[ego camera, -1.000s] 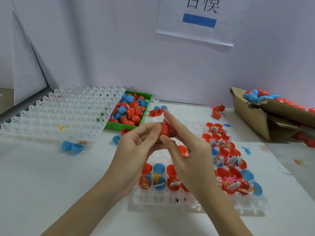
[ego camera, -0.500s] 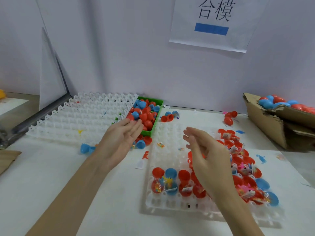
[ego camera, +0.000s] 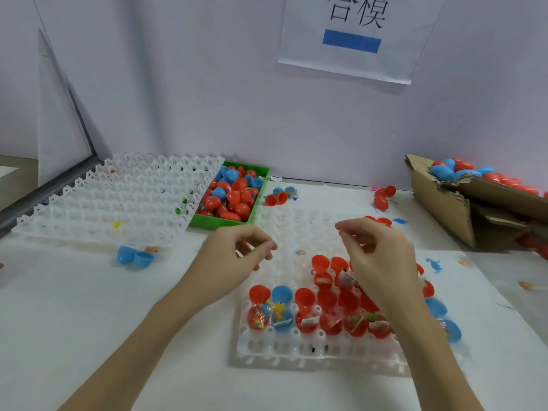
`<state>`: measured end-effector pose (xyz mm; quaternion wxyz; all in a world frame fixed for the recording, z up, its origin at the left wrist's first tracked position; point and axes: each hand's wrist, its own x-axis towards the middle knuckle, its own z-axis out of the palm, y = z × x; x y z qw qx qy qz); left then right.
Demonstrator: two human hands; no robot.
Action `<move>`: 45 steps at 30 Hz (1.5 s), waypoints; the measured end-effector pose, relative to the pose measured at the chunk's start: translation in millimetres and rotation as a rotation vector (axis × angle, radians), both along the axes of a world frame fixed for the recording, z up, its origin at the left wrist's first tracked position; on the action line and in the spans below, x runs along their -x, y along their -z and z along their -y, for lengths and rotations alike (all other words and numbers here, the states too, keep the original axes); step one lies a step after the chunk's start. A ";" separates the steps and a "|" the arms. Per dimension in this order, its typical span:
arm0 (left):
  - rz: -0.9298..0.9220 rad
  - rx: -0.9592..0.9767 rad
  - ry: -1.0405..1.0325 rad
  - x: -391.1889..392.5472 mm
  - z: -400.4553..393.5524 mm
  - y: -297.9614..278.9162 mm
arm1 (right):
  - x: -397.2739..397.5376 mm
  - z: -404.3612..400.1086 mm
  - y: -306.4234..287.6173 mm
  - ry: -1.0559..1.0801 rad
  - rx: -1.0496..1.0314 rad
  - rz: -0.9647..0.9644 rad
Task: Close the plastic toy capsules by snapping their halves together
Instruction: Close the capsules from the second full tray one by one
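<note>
Open red and blue plastic toy capsules (ego camera: 307,314), hinged halves apart w/ small packaged toys inside, sit in the near rows of a white moulded plastic grid tray (ego camera: 296,351) at lower centre-right of frame. Above the tray, the person's left hand (ego camera: 234,259) hovers at frame centre, fingers loosely curled, nothing in its grasp. The right hand (ego camera: 376,259) hangs over the tray's mid rows, right of centre, fingers curled downward; whether its fingertips pinch anything can't be told, since the hand hides what's beneath.

Upper centre: a green rectangular plastic bin (ego camera: 231,194) heaped w/ closed red and blue capsules. Just left of it, a second white grid tray (ego camera: 118,200), larger, tilted on the tabletop w/ a few tiny coloured bits in its cells. An open blue capsule (ego camera: 135,256) lies on the white table (ego camera: 74,307) near that tray's front edge. Loose red capsules (ego camera: 382,197) rest toward the back, upper right. At the right edge, a torn brown cardboard box (ego camera: 444,203) holds more red and blue capsules. On the back wall, a white paper sign (ego camera: 355,37) w/ black characters and a blue bar.
</note>
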<state>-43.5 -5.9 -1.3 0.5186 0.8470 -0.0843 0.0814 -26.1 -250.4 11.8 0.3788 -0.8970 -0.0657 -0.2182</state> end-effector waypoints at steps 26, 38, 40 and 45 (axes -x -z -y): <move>0.058 0.055 -0.046 6.1 10.5 -2.4 | -8.5 23.0 -4.7 0.005 0.227 -0.160; 0.245 0.018 0.297 29.6 39.0 -7.0 | 14.3 -6.7 -17.6 -0.123 0.095 -0.063; 0.277 0.000 0.256 29.0 40.1 -5.7 | 17.8 -12.3 -16.0 -0.148 0.105 -0.057; 0.230 0.126 0.223 24.6 34.4 -5.0 | 18.5 -15.4 -16.9 -0.158 0.060 -0.079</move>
